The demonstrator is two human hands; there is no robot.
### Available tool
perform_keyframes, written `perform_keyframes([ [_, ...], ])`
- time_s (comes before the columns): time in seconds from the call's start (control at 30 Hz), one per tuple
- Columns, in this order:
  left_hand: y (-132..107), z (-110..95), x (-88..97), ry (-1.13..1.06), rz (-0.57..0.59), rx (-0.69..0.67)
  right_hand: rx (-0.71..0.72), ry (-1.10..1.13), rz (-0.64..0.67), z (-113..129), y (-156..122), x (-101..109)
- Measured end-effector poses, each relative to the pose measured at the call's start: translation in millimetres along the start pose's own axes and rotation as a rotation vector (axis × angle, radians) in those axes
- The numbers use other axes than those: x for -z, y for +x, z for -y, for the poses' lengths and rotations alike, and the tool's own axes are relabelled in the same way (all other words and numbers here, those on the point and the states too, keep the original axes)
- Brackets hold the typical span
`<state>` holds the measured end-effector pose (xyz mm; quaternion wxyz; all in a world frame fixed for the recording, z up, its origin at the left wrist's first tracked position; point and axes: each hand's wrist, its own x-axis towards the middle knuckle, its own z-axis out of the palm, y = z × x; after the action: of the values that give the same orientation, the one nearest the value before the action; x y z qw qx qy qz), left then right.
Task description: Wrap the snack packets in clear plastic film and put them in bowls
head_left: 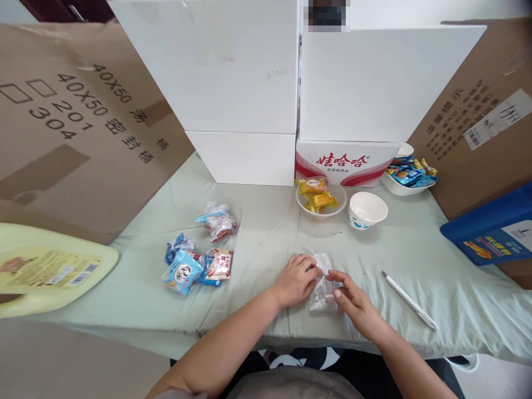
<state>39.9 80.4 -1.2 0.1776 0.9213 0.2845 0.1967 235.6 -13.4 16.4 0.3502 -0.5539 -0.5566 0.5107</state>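
Observation:
A small clear plastic bag lies crinkled on the cloth near the table's front edge. At its left side, my left hand rests with curled fingers closed on the bag's edge. My right hand is at the right side, its fingers apart and the fingertips close to or touching the plastic. Further left is a loose group of wrapped snacks, among them a light blue packet and a red and white packet. Behind them, a clear bag with reddish-brown contents lies on the cloth.
Behind my hands stand a clear bowl with yellow packets and a white paper bowl. A white bowl of snacks sits farther right. A white pen lies rightward. White boxes and cartons wall the back and sides; a yellow jug lies left.

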Motion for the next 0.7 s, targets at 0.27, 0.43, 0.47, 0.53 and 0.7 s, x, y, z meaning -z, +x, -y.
perform_keyframes([
  [0.27,-1.1,0.1,-0.4,0.011,0.009,0.007,0.066,-0.093,0.185,10.1,-2.7,8.6],
  [0.43,-0.9,-0.8,-0.1,0.038,0.011,0.001,0.147,-0.323,0.044,-5.1,-15.5,19.9],
  [0.47,-0.9,-0.8,-0.6,0.048,0.010,0.000,0.169,-0.399,-0.012,-8.2,-18.4,22.6],
  [0.53,-1.0,-0.7,-1.8,0.065,0.005,-0.004,0.225,-0.562,-0.135,-10.6,-23.8,26.7],
  [0.7,-1.3,-1.1,-3.0,0.092,0.002,-0.019,0.495,-0.962,-0.086,0.7,-28.6,14.4],
])
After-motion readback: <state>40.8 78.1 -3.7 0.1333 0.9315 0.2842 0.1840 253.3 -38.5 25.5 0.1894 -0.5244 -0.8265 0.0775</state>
